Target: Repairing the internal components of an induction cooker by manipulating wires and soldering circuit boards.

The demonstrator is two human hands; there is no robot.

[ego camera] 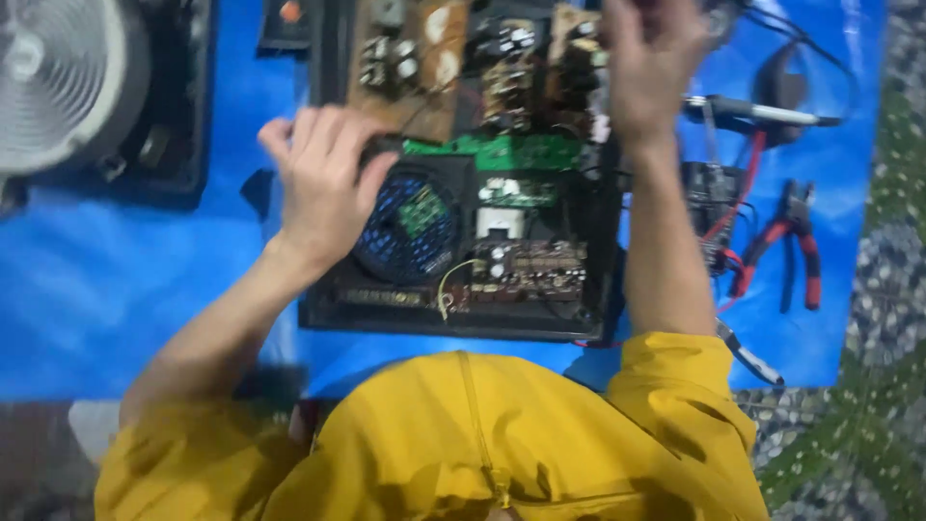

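Blue tarp [116, 280], hands [323, 188] on open black chassis [453, 323], pliers [796, 241] aside

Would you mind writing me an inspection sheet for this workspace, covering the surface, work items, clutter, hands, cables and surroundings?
Surface: blue sheet spread on a patterned floor.
Job's things: opened black electronics chassis with green circuit board, brown boards and a round fan grille.
Clutter: red-handled pliers and a soldering iron to the right; white fan at upper left.
Grippers: left hand rests on the chassis beside the fan grille; right hand raised over the boards, blurred, its grip cannot be told.
Cables: red and black wires right of the chassis; yellow wire inside.
Surroundings: yellow sleeves of the person; nothing else seen.
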